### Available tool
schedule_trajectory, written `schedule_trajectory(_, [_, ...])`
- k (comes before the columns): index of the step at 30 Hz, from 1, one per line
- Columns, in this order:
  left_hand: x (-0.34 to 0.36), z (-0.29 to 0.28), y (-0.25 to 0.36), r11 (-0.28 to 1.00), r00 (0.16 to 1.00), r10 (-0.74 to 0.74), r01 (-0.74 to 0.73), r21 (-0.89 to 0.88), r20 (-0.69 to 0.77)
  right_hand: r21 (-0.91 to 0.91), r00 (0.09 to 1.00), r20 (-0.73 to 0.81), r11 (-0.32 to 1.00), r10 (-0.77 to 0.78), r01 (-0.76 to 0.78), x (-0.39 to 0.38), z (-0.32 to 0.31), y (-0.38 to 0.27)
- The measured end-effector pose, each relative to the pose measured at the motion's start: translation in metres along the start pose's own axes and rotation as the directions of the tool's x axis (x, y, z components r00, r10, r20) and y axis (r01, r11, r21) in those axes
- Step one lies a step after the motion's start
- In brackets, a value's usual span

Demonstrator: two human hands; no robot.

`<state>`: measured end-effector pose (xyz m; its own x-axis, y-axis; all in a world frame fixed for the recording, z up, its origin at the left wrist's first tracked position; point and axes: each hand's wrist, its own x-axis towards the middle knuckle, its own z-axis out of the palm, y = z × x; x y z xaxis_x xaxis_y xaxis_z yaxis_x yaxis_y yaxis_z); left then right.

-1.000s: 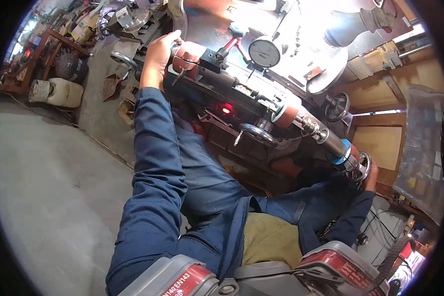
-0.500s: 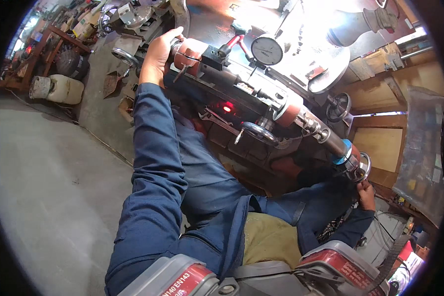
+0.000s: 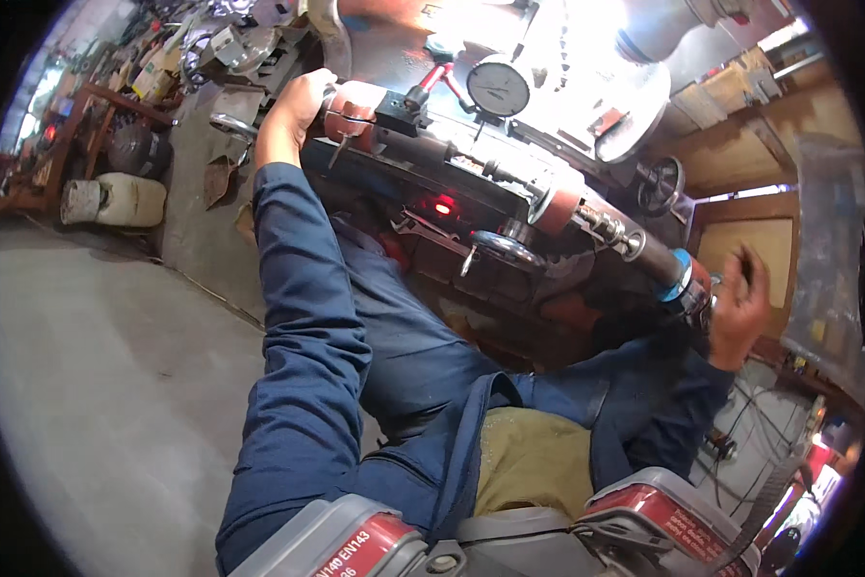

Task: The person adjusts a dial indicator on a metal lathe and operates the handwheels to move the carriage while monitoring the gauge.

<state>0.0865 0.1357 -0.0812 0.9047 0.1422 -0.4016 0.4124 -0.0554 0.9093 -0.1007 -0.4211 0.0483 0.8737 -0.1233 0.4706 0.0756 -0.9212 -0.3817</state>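
My left hand (image 3: pixel 293 120) grips the left end of a metal spindle assembly, beside a red-brown housing (image 3: pixel 354 106). A dial gauge (image 3: pixel 498 88) on a red-jointed stand sits above the shaft (image 3: pixel 440 146), near a black block (image 3: pixel 401 112). A chrome handwheel (image 3: pixel 509 248) with a side handle hangs below the shaft, near a small red light (image 3: pixel 442 206). At the right end, my right hand (image 3: pixel 740 308) is raised with fingers bent and apart beside a blue collar (image 3: pixel 680 272); the wheel there is mostly hidden behind it.
Cluttered parts (image 3: pixel 211 48), a cream jerrycan (image 3: pixel 129 202) and a wooden rack stand at left beside grey floor (image 3: pixel 105 337). Wooden cabinetry (image 3: pixel 740 250), plastic sheeting (image 3: pixel 827 250), a second handwheel (image 3: pixel 660 188) and cables are at right. A grey fixture (image 3: pixel 663 34) is at the top.
My right hand has risen from the rim of the right-end handwheel and spread its fingers. My left hand keeps its hold; the machine sits slightly higher and further left in view.
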Motion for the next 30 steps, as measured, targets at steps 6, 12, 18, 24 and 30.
schedule_trajectory(6, [-0.016,0.009,-0.004,0.988,0.988,0.152,-0.152,-0.037,-0.006,0.305,0.887,0.180,0.882,-0.425,0.360,0.017,0.085,-0.113])
schedule_trajectory(12, [-0.013,0.013,-0.019,0.644,0.699,0.715,-0.669,0.371,0.019,0.126,0.844,0.387,0.929,-0.370,0.349,0.018,0.145,-0.152])
schedule_trajectory(18, [-0.018,0.022,-0.030,0.550,0.546,0.832,-0.784,0.289,-0.100,0.061,0.790,0.414,0.880,-0.451,0.471,0.022,0.154,-0.158])
schedule_trajectory(24, [-0.032,0.025,-0.021,0.675,0.653,0.729,-0.735,0.061,-0.206,0.066,0.785,0.419,0.877,-0.456,0.475,0.023,0.159,-0.158])
schedule_trajectory(30, [-0.101,0.066,0.002,0.137,-0.068,0.976,-0.549,0.825,-0.207,0.081,0.791,0.379,0.868,-0.481,0.489,0.022,0.160,-0.154])
